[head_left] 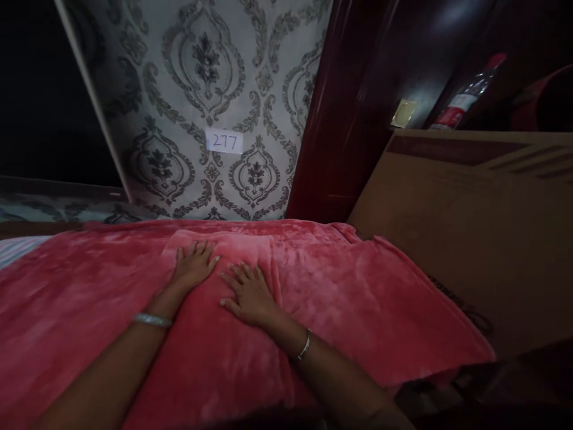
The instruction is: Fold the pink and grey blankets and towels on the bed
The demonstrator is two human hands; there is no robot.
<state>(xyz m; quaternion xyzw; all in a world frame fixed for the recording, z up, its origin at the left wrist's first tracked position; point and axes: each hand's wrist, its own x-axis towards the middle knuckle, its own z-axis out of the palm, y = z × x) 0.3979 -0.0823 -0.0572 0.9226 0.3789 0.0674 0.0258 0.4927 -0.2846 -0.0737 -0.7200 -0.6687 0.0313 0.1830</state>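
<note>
A plush pink-red blanket (pixel 340 298) is spread over a low surface, with a folded strip of the same cloth (pixel 224 358) lying lengthwise across its middle. My left hand (pixel 196 266) rests flat near the strip's far end, fingers spread. Just right of it and a little nearer, my right hand (pixel 248 292) presses flat on the same strip, close to its right edge, fingers apart. Neither hand grips the cloth. Each wrist wears a bracelet.
Behind the blanket rises a patterned wall with a paper label (pixel 224 141) reading 277. A dark screen (pixel 54 95) stands at left. At right are a large cardboard box (pixel 474 239), a red-capped plastic bottle (pixel 468 95) and a dark red wooden post (pixel 329 131).
</note>
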